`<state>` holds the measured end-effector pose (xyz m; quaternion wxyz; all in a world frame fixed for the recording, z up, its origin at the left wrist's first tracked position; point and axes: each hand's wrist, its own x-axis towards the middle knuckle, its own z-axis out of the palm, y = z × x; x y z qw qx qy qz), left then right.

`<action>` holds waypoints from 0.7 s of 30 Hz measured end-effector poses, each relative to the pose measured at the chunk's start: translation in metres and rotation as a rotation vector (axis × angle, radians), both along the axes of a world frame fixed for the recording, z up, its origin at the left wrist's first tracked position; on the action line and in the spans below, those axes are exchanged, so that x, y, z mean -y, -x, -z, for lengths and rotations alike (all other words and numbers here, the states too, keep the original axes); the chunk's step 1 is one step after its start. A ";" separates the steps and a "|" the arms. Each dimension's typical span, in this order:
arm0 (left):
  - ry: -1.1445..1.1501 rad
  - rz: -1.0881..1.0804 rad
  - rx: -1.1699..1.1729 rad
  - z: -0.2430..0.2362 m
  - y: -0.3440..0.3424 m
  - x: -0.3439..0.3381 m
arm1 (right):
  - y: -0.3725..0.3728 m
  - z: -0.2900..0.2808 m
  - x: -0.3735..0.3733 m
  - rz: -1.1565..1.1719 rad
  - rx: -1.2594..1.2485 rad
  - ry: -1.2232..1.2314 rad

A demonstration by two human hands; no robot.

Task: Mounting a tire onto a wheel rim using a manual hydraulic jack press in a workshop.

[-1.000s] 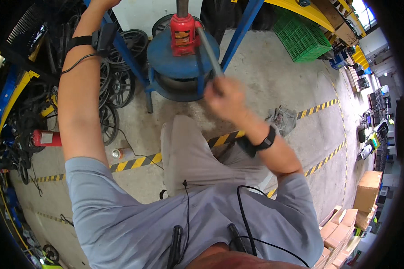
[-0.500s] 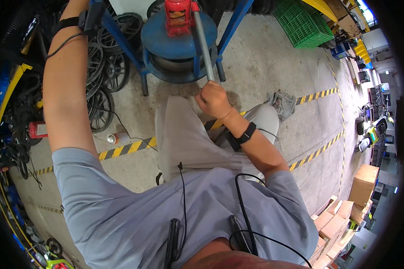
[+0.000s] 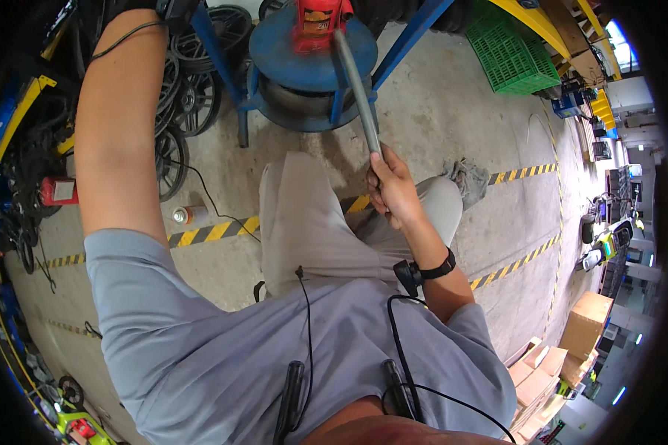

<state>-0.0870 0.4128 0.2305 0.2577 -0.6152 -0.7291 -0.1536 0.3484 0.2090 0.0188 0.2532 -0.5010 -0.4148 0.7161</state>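
Note:
My right hand (image 3: 393, 185) is wrapped round the lower end of a long grey metal jack handle (image 3: 358, 93). The handle's upper end meets a red bottle jack (image 3: 316, 28), which stands on a round blue metal plate (image 3: 274, 59). Blue legs (image 3: 404, 44) of a frame rise on both sides of the plate. My left arm (image 3: 122, 133) reaches up past the top edge beside the left leg, so the left hand is out of the picture.
Black wheel rims (image 3: 200, 100) are piled at the left, near a red container (image 3: 58, 191) and a small can (image 3: 189, 215). A green crate (image 3: 508, 52) lies at the upper right. A grey rag (image 3: 466, 184) rests beside my right knee; cardboard boxes (image 3: 538, 371) stand lower right.
My right hand has moved right and slightly down with the jack handle, and the wrist has turned. The view has shifted a little, with the jack now further right and higher.

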 end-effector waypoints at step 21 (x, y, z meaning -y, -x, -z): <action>0.015 -0.028 -0.007 -0.001 0.002 0.006 | 0.011 0.008 0.003 -0.068 0.124 0.021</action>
